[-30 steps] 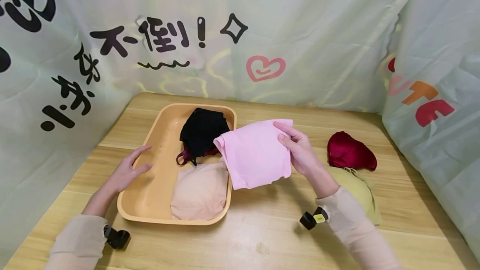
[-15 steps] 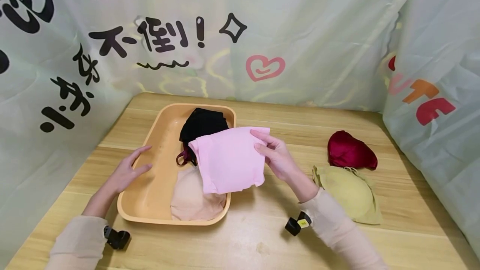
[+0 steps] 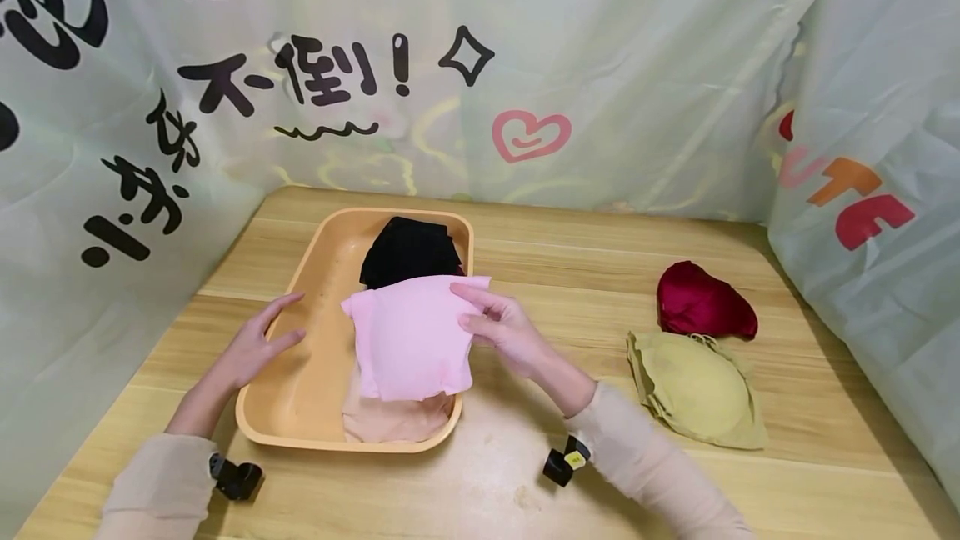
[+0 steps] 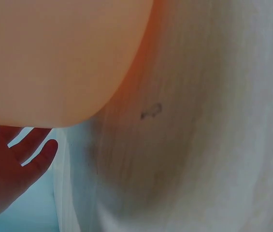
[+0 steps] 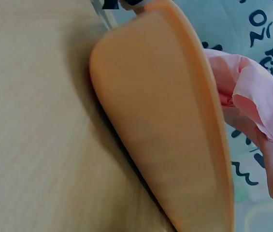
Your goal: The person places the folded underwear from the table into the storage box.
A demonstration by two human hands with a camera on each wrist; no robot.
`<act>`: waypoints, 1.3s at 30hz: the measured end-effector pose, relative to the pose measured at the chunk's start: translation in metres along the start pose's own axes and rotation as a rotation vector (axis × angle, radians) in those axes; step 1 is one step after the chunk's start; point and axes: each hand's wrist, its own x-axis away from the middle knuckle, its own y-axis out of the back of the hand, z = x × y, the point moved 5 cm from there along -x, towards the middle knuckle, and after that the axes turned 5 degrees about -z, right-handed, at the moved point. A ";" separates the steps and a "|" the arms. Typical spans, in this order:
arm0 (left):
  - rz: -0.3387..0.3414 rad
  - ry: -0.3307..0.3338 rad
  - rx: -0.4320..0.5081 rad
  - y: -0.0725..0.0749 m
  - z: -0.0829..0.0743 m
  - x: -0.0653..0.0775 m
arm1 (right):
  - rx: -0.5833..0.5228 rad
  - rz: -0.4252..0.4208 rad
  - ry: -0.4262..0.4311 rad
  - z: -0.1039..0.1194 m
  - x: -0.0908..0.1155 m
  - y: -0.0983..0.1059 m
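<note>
Between the thumb and fingers of my right hand [image 3: 510, 336] is a folded pink garment [image 3: 414, 338], pinched at its right edge. It hangs over the right side of an orange plastic tray [image 3: 296, 427]. In the right wrist view the pink cloth [image 5: 262, 89] shows above the tray rim. Beneath it, a beige folded garment [image 3: 393, 426] is partly covered. A black folded garment [image 3: 408, 248] lies at the tray's back. Fingers spread, my left hand [image 3: 255, 348] rests at the tray's left rim; in the left wrist view, the tray wall hides some fingertips.
On the wooden table [image 3: 525, 473], to the right, lie a burgundy satin bra [image 3: 703, 300] and a yellow-green bra [image 3: 697, 386] with a rounded cup, close together. A printed cloth curtain [image 3: 637, 107] encloses the table's back and sides.
My right hand has carried the pink garment leftward and slightly toward me, from beside the tray to over its right half. The left hand has stayed at the rim.
</note>
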 end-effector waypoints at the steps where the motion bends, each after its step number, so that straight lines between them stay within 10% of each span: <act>1: -0.002 -0.001 0.000 0.000 0.000 0.000 | 0.010 0.007 0.000 -0.002 0.000 -0.002; 22: -0.005 -0.003 -0.012 0.000 -0.002 0.000 | 0.325 0.044 -0.003 -0.022 0.000 -0.016; 34: -0.019 -0.031 -0.022 -0.001 -0.002 0.000 | 1.053 0.054 0.507 -0.009 0.010 -0.036; 39: -0.020 -0.027 -0.028 0.000 -0.002 0.001 | 1.255 -0.013 0.566 -0.010 0.012 -0.035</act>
